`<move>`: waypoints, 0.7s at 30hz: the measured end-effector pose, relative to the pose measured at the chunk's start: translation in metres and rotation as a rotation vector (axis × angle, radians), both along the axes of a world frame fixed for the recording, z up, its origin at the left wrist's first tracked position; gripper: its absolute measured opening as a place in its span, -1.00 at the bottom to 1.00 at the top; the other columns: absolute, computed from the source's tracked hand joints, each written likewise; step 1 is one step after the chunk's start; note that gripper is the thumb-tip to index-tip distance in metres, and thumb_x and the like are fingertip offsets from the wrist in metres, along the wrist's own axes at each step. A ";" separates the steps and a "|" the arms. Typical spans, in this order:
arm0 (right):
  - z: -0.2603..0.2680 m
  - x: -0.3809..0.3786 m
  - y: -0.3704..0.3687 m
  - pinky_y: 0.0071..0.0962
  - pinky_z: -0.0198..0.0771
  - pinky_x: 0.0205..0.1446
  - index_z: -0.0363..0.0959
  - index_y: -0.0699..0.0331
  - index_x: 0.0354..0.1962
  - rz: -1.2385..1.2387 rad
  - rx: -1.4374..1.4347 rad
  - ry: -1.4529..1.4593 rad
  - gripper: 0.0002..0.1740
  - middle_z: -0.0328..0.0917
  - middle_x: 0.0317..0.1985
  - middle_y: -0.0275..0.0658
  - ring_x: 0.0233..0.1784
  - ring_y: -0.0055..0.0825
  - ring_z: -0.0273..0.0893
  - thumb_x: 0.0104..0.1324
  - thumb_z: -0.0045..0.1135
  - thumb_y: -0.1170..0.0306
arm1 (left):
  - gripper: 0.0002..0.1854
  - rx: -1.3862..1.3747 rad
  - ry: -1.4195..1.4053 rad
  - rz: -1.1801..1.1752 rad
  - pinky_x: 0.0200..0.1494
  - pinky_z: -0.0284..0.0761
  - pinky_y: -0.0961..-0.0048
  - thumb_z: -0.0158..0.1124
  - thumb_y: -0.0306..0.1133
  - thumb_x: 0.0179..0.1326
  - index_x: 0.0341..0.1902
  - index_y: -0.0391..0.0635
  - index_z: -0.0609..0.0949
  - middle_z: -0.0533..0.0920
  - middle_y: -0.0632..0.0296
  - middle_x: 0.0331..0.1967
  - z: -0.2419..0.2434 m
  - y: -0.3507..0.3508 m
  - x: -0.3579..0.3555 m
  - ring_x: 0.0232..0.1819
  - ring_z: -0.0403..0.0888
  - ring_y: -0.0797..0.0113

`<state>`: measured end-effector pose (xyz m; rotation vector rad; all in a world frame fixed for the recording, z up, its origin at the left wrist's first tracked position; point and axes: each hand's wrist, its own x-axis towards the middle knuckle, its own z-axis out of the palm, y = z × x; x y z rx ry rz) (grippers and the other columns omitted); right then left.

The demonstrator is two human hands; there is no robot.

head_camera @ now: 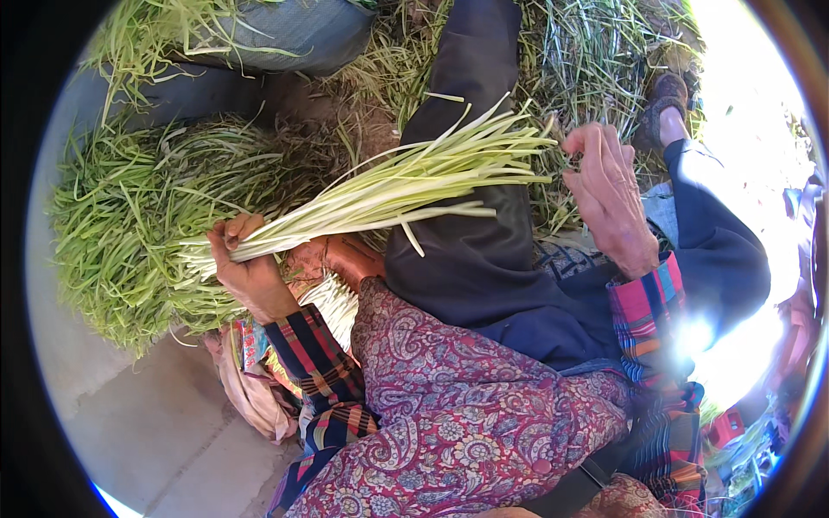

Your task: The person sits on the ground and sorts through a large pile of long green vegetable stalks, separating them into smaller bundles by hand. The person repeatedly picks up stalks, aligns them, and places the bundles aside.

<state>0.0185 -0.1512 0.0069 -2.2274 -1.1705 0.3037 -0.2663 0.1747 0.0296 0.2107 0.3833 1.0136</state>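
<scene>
My left hand (246, 265) is closed around the white ends of a bunch of pale green stalks (414, 178) that look like blanched garlic chives. The bunch slants up to the right across my dark-trousered leg (476, 239), its looser ends fanning out. A few stalks stick out below the rest. Beside those far ends is my right hand (605, 191), thumb and fingers bent and apart, with no stalk plainly in its grasp. Behind my left hand lies a large heap of green stalks (149, 213). White stalk ends (333, 307) show beneath my left forearm, partly hidden.
A stuffed grey-blue sack (298, 35) stands at the upper left with green leaves over it. An orange-red sack (333, 259) lies by my knee. Loose leaves (583, 65) cover the ground ahead. Crumpled pink cloth (249, 388) rests on the concrete floor (175, 427). Bright glare washes out the right side.
</scene>
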 end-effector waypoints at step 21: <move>0.014 -0.039 -0.004 -0.25 0.33 -0.07 0.11 0.42 0.17 0.425 -0.116 0.278 -0.34 0.41 0.01 -0.10 -0.01 -0.15 0.42 0.08 0.07 0.57 | -0.94 -0.134 -0.482 -0.230 -0.28 0.29 0.53 0.20 -0.59 0.18 -0.28 -0.27 0.52 0.39 0.26 -0.43 0.012 -0.010 0.056 -0.36 0.30 0.45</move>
